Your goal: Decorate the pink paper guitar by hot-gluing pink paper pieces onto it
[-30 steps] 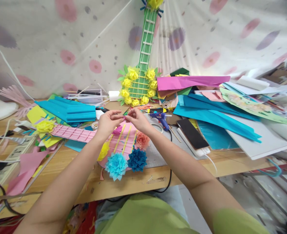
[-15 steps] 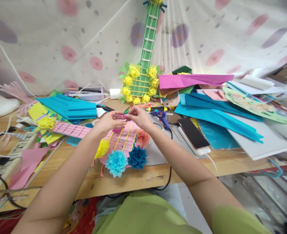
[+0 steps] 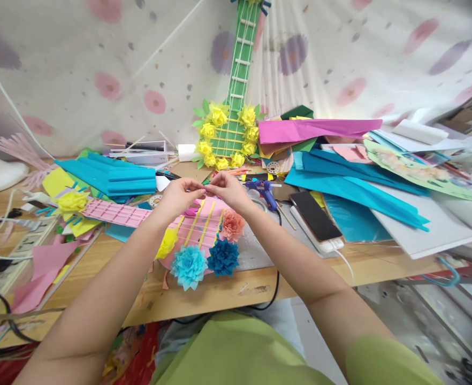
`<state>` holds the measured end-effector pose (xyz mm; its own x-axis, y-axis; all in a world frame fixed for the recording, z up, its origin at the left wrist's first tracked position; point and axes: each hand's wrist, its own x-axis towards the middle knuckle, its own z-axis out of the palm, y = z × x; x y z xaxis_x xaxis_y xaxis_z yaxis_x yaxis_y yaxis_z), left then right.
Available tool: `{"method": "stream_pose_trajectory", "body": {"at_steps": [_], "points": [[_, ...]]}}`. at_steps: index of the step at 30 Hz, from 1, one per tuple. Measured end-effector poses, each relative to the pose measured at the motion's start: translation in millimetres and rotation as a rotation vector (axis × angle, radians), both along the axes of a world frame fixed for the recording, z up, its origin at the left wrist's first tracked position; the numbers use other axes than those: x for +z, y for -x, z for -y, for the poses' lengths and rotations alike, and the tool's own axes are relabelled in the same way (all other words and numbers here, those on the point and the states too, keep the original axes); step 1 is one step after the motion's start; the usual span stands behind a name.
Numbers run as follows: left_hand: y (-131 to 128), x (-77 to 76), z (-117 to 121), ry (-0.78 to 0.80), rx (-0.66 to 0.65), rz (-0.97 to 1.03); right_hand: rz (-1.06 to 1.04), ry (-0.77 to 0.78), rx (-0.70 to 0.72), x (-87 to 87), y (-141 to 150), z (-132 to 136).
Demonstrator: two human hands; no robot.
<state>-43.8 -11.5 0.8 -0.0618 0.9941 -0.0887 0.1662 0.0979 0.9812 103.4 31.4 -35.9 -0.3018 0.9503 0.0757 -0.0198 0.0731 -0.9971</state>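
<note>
My left hand (image 3: 182, 195) and my right hand (image 3: 228, 190) meet fingertip to fingertip above a pink paper guitar (image 3: 183, 235). Both are closed in a pinch on a small magenta piece (image 3: 205, 189), apparently paper, mostly hidden by the fingers. Another magenta shape (image 3: 192, 208) shows below my left hand, against the guitar's body. Around that body sit a yellow flower (image 3: 167, 243), a light blue flower (image 3: 188, 266), a dark blue flower (image 3: 223, 258) and a coral flower (image 3: 231, 225). The guitar's neck points left, ending at a yellow flower (image 3: 71, 201).
Behind, a green paper guitar (image 3: 233, 128) leans against the curtain. A blue glue gun (image 3: 265, 193) lies right of my hands, near a phone (image 3: 316, 216). Blue paper (image 3: 352, 187) is piled at right, with more folded blue paper (image 3: 107, 174) at left. A power strip (image 3: 27, 251) with cords is far left.
My fingertips have drawn closer together, covering more of the small magenta piece. The whole view has shifted slightly, so everything appears a little further left and higher.
</note>
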Motion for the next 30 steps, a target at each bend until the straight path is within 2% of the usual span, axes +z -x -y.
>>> {"method": "stream_pose_trajectory", "body": {"at_steps": [9, 15, 18, 21, 25, 30], "points": [[-2.3, -2.2, -2.1, 0.132, 0.011, 0.105, 0.036, 0.013, -0.047, -4.6, -3.5, 0.3], [-4.6, -6.8, -5.3, 0.086, -0.018, 0.107, 0.049, 0.023, -0.030, -7.3, -4.9, -0.6], [-3.9, -6.3, -6.2, 0.099, -0.004, 0.129, 0.111, -0.039, -0.084, -8.4, -11.4, -2.3], [-1.4, -6.7, -7.4, 0.125, -0.002, 0.156, 0.243, -0.124, -0.122, -10.5, -27.9, -0.6], [2.7, -10.4, -10.9, 0.178, 0.012, 0.220, 0.379, -0.132, -0.061, -15.7, -64.6, 10.5], [11.1, -12.7, -17.8, 0.338, -0.035, 0.347, 0.513, 0.032, -0.087, -19.8, -114.9, 28.2]]}}
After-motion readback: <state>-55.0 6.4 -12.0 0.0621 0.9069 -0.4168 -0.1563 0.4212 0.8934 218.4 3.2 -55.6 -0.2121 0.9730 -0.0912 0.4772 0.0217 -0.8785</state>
